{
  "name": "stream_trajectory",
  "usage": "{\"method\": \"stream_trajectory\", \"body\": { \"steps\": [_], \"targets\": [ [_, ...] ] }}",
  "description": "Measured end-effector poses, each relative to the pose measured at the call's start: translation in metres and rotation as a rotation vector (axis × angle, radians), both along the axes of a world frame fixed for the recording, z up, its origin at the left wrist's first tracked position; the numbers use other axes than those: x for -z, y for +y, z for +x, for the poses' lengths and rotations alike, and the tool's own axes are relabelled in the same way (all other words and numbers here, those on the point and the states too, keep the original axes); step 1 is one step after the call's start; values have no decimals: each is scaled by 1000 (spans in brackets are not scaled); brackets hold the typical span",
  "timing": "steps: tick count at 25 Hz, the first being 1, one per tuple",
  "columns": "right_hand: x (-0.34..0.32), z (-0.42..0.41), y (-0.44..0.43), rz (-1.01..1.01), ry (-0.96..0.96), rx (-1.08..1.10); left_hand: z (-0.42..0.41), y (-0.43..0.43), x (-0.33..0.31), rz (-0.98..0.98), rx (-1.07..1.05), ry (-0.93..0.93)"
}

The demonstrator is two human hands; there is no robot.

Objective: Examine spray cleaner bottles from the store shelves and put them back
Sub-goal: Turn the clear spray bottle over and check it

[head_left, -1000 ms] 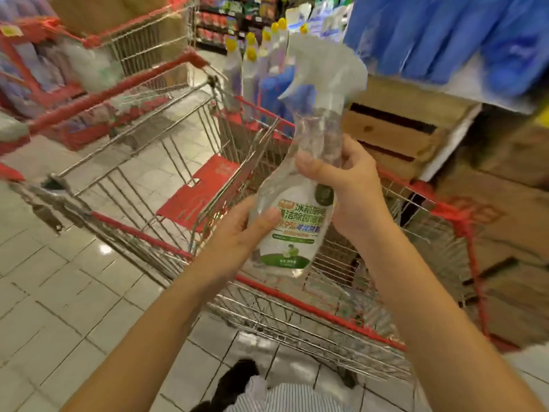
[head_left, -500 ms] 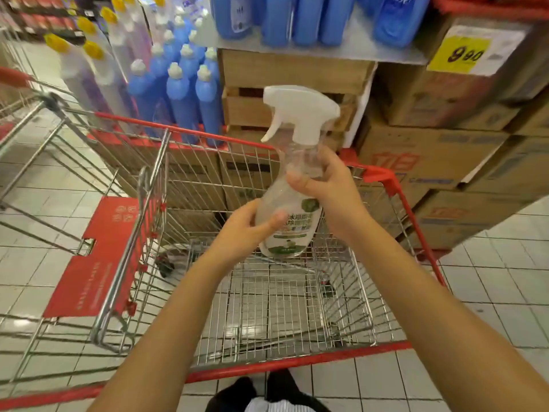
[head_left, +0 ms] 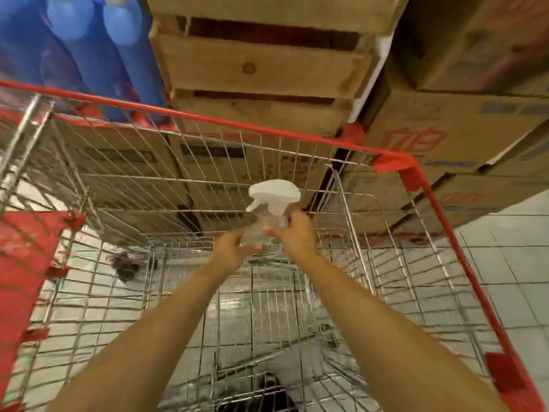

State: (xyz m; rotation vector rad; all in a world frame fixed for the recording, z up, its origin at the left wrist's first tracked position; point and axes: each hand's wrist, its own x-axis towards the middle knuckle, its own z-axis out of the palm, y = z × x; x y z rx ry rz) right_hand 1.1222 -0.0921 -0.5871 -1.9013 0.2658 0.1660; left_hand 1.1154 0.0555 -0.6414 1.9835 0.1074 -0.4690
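The left hand (head_left: pixel 234 248) and right hand (head_left: pixel 297 233) curl round a clear spray cleaner bottle (head_left: pixel 269 226) above a wire shopping cart (head_left: pixel 237 121). A loosened grip could drop it inside.

One spray bottle (head_left: pixel 274 193); two hands, left hand (head_left: pixel 234 248) and right hand (head_left: pixel 297 233); one cart (head_left: pixel 267 121). Past its far edge: at least three blue bottles (head_left: pixel 98 55), one wooden crate (head_left: pixel 261 63), several cardboard boxes (head_left: pixel 445 126).

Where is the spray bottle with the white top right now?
In the head view, the spray bottle is mid-frame, held by the left hand and right hand over the shopping cart, with the wooden crates behind.
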Motion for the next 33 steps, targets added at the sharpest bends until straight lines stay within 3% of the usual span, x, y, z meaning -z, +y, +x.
{"method": "stream_trajectory", "body": {
  "steps": [4, 8, 11, 16, 25, 33],
  "targets": [
    [87, 28, 11, -90, 86, -25, 20, 9, 80, 70, 1, 13],
    [146, 47, 17, -195, 124, 11, 35, 2, 135, 105, -153, -16],
    [174, 57, 16, -221, 131, 24, 51, -3, 163, 150, -144, 12],
    [200, 61, 4, -92, 119, 73, 69, -5, 191, 169, -60, 13],
    [216, 59, 11, -303, 58, -64, 72, -6, 206, 171, -66, 16],
    [219, 56, 13, -334, 123, -43, 66, -4, 201, 203, -98, -34]
  ]
}}
